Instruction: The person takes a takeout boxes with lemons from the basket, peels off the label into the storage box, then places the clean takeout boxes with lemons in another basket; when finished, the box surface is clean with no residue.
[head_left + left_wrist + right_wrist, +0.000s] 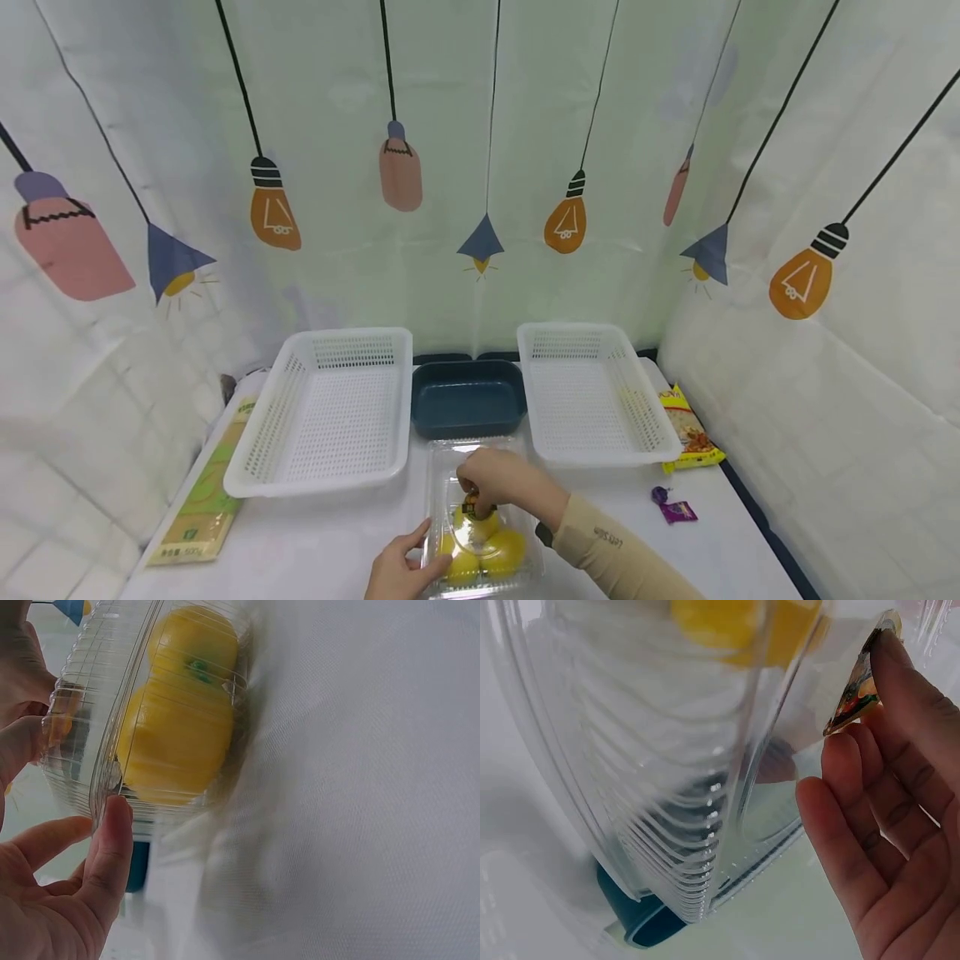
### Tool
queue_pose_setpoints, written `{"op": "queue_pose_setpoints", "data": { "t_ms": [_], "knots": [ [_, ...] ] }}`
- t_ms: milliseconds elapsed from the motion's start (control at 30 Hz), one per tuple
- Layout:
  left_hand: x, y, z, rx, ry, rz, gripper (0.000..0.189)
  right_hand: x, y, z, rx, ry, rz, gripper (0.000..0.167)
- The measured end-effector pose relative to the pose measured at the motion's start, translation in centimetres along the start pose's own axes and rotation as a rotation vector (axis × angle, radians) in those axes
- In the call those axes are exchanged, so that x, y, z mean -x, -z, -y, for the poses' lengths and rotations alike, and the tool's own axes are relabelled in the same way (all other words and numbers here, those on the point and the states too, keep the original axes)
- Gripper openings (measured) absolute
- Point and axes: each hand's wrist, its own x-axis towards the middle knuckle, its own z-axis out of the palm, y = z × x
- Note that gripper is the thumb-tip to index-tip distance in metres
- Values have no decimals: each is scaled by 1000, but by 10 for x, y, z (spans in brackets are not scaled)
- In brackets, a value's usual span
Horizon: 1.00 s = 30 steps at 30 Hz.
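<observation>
A clear plastic clamshell box (442,467) with several yellow fruits (501,553) inside stands at the table's front middle, its lid down. My left hand (405,562) is at the box's near left side; in the left wrist view its thumb and a finger pinch the rim. Above the lid, my right hand (498,482) pinches a small dark sticker (859,686) with a colourful print between thumb and fingers. In the right wrist view the sticker stands tilted against the lid. Whether part of it is stuck to the lid I cannot tell.
White plastic baskets stand at the left (330,425) and right (600,408), with a dark teal tray (468,400) between them behind the box. A green and yellow packet (202,492) lies far left. At right are a yellow snack bag (688,429) and small purple wrapped sweets (678,511).
</observation>
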Motion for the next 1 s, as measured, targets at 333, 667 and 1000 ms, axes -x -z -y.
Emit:
{"op": "queue_pose_setpoints", "data": {
  "t_ms": [333,667,1000],
  "knots": [
    [3,1,-2,36,-3,2,84,2,-2,3,4,-13,-12,27],
    [5,0,-2,47,-13,-9,84,3,-1,3,40,2,-21,30],
    [3,-1,0,32,-16,-20,83,3,-1,-1,162,88,-116,27]
  ]
}}
